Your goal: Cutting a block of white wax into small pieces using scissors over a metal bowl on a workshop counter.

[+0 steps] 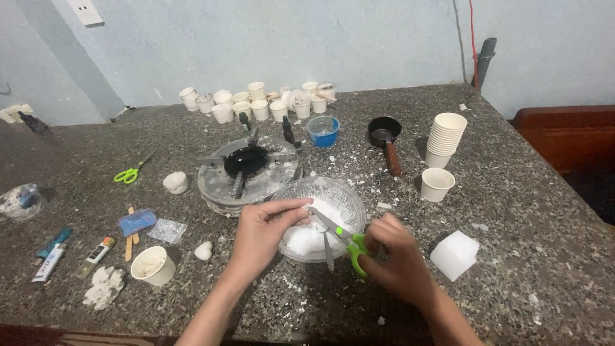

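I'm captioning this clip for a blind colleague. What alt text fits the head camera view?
Over a clear bowl of white flakes, the left hand pinches a small white piece while the right hand works green-handled scissors with the blades open. Around them on the speckled stone table are a round metal burner, stacked paper cups and a white block.

Two hands over a clear bowl (291, 192) of white flakes: left hand (262, 230) pinching a white lump (306, 210), right hand (394, 253) working open green-handled scissors (338, 237) on a speckled stone counter (512, 211).
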